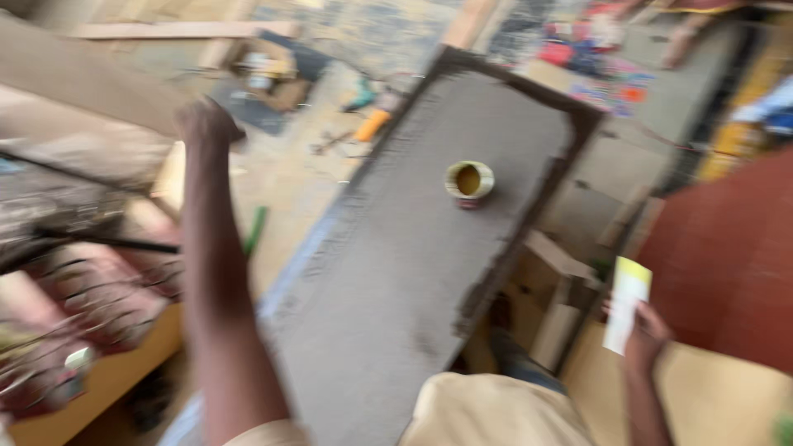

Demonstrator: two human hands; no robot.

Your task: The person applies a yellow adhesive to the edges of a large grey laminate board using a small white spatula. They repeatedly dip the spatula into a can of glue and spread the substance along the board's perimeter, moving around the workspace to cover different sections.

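Head view, heavily motion-blurred. One left hand (205, 122) reaches out over a brown board (78, 78) at far left; grip unclear, can't tell if fingers are spread or curled. One grey panel (429, 239) lies flat on the desk, centre: judged stiff and heavy, rough-coated, best taken at the long edges. One small open tin (469, 180) of yellowish liquid sits on it, spill risk, hold by the wall. One right hand (647, 334), lower right, pinches a white-and-yellow card (628, 304): light, flexible.
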